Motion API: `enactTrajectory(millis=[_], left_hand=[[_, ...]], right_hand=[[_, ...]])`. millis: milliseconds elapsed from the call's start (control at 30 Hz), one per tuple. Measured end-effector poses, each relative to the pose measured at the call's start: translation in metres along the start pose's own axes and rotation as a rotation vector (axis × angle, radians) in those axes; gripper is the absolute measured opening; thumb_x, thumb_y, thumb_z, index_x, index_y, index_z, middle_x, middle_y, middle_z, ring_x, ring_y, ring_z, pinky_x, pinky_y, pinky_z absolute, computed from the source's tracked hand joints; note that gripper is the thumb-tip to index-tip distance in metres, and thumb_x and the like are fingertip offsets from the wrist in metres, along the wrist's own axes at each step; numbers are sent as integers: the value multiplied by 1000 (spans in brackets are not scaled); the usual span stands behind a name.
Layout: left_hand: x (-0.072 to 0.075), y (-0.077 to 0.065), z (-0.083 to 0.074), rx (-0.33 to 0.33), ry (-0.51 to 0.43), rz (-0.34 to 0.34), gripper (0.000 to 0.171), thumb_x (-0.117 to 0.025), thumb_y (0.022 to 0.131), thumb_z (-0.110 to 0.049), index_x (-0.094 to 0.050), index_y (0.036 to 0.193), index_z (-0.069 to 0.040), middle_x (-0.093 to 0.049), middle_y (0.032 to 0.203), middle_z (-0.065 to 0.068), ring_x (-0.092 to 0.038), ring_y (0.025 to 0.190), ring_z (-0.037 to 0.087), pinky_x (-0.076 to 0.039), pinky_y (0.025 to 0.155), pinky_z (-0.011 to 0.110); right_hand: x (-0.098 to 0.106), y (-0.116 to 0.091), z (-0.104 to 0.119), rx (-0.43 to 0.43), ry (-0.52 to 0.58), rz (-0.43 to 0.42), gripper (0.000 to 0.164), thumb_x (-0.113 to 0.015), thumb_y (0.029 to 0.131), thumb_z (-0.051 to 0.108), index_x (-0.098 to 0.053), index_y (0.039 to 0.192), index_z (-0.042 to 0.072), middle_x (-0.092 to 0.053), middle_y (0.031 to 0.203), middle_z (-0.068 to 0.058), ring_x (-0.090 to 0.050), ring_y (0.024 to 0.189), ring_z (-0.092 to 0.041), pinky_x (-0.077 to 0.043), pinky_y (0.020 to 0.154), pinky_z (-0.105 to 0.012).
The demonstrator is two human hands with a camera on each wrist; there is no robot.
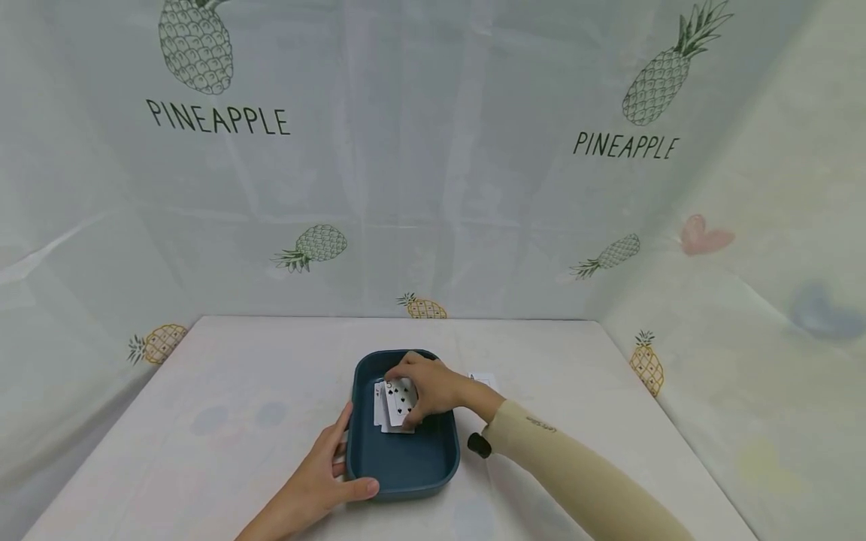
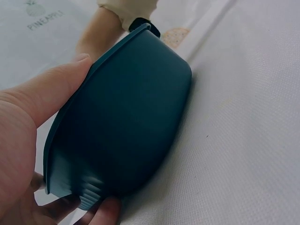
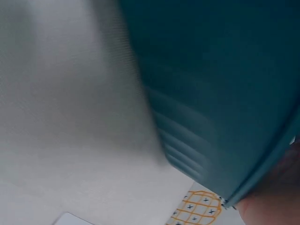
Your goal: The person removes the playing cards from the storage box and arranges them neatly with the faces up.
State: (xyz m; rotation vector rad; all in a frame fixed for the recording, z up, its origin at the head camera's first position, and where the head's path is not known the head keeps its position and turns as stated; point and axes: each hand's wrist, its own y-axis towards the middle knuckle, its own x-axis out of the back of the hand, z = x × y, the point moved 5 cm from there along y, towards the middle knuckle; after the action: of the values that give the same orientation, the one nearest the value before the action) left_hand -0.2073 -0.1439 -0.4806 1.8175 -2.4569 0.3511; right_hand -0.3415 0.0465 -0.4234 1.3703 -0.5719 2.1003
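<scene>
A deep blue plastic tray (image 1: 406,469) stands on the white-covered table. My left hand (image 1: 325,469) grips its left near corner; in the left wrist view the thumb (image 2: 61,84) lies along the rim and the fingertips (image 2: 108,211) are against the outer wall. Reaching over the right rim, my right hand (image 1: 429,387) holds a playing card (image 1: 401,397), a five of spades, between thumb and fingers. It overlaps other white cards (image 1: 378,409) in the tray. Mostly the tray's outer wall (image 3: 201,93) fills the right wrist view, with the right hand only at its edge.
Another card (image 1: 482,378), marked A, lies on the table right of the tray, partly behind my right wrist. A black band (image 1: 479,445) is on that wrist. White cloth printed with pineapples (image 1: 426,308) hangs behind and at the sides of the table.
</scene>
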Motion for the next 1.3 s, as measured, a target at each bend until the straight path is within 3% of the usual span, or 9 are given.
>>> enactTrajectory(millis=[233,400,733,1067,1300], left_hand=[[-1,2,0,-4,-4,1,123,-89,88,-31,-1,173,-21,-22,164,29,-59,134,38,-59,102,42],[0,3,2,-5,5,-16,124,-91,87,-30,-3,173,-22,-25,162,27,-61,132,37,-58,103,43],[0,3,3,-23,3,-43,126,-94,83,-28,-7,173,-23,-29,160,26,-64,127,32,-59,102,41],[-1,2,1,-24,-6,-29,125,-93,84,-29,-5,173,-23,-27,162,26,-63,129,33,-58,103,40],[0,0,1,-30,-12,-34,125,-93,83,-28,-6,173,-22,-28,162,27,-64,128,34,-60,100,39]], right_hand=[[19,-15,6,59,92,-21,84,-97,79,31,-59,152,14,-53,137,-7,-54,114,-18,-51,99,-29],[35,-30,-2,31,123,-55,84,-96,80,28,-57,154,18,-49,140,-6,-50,123,-19,-51,108,-39],[57,-58,-31,-31,159,-130,87,-98,78,27,-56,155,18,-51,141,-7,-51,128,-24,-52,109,-51],[62,-83,-67,-109,143,-153,89,-97,79,25,-53,157,16,-51,143,-8,-52,123,-26,-54,93,-42],[61,-101,-91,-147,136,-163,87,-97,80,24,-54,155,10,-52,141,-9,-52,122,-27,-53,94,-43]])
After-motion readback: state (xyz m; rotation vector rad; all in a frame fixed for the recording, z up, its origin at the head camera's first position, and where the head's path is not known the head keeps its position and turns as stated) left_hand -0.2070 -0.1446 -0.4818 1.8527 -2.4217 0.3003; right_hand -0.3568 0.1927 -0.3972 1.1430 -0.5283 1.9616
